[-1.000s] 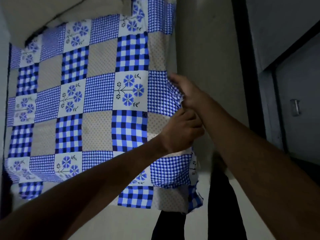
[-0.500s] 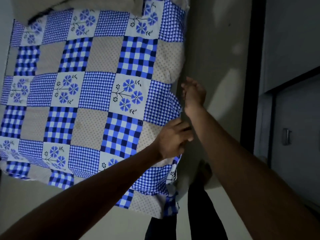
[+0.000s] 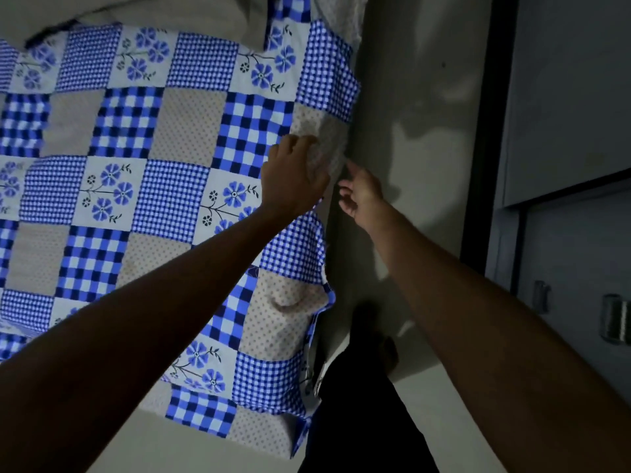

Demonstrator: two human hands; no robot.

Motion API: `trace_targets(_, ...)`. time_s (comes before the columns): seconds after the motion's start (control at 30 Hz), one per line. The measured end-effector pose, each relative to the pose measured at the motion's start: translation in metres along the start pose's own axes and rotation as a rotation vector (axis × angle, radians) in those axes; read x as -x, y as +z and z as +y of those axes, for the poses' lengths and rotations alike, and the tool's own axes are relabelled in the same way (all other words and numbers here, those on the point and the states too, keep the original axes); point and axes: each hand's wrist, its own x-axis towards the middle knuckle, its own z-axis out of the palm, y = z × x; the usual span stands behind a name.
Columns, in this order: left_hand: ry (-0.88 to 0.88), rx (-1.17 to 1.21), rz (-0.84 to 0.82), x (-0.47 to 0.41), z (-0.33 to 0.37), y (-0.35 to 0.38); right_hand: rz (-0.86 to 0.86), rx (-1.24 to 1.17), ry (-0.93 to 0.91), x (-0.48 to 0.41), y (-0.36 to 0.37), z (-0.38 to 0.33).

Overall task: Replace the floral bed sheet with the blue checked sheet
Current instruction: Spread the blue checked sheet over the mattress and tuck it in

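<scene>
Nearest me, the blue checked sheet is lying loose and rumpled at the near corner of the bed beside my legs, so I am judging that a hard tug along this side could drag the whole spread askew. Further out, my left hand is curling its fingers into the sheet's beige patch at the bed's edge, while my right hand is hovering just beside that edge, fingers loosely spread, holding nothing. Beyond, pale bedding is lying bunched at the far end.
</scene>
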Motion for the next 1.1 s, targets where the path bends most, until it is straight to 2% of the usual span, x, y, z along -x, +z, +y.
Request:
trace_targets(0.17,0.058,-0.333,-0.175,-0.029,0.004,0.002,0.038,0.074,-0.05,-0.033,0.022,-0.023)
trace_targets(0.27,0.032,-0.464,-0.275,-0.061,0.019,-0.004,0.109,0.16,-0.11,-0.068,0.031,-0.042)
trace_targets(0.33,0.078,-0.53,-0.345,-0.078,0.029,-0.009,0.111,0.185,-0.165,-0.071,0.039,-0.064)
trace_targets(0.47,0.203,-0.557,-0.493,-0.095,0.04,-0.013,0.196,0.399,-0.34,-0.087,0.049,-0.076)
trace_targets(0.57,0.262,-0.59,-0.56,-0.095,0.041,-0.015,0.279,0.645,-0.48,-0.085,0.029,-0.05)
trace_targets(0.63,0.321,-0.591,-0.585,-0.093,0.041,-0.016,0.339,0.806,-0.636,-0.075,0.005,-0.03)
trace_targets(0.73,0.42,-0.657,-0.619,-0.094,0.045,-0.014,0.391,0.797,-0.78,-0.064,-0.003,-0.025)
trace_targets(0.8,0.399,-0.624,-0.648,-0.103,0.052,-0.015,0.34,0.797,-0.664,-0.067,0.0,-0.041)
trace_targets(0.9,0.327,-0.473,-0.721,-0.123,0.054,-0.007,0.062,0.999,-0.361,-0.078,0.002,-0.069)
trace_targets(0.97,0.305,-0.405,-0.717,-0.141,0.053,-0.001,-0.064,0.917,-0.19,-0.087,0.001,-0.085)
trace_targets(1.03,0.306,-0.301,-0.604,-0.164,0.053,-0.002,-0.056,0.802,-0.112,-0.097,0.001,-0.104)
trace_targets(1.1,0.298,-0.122,-0.396,-0.196,0.053,-0.008,-0.013,0.631,-0.079,-0.112,0.005,-0.132)
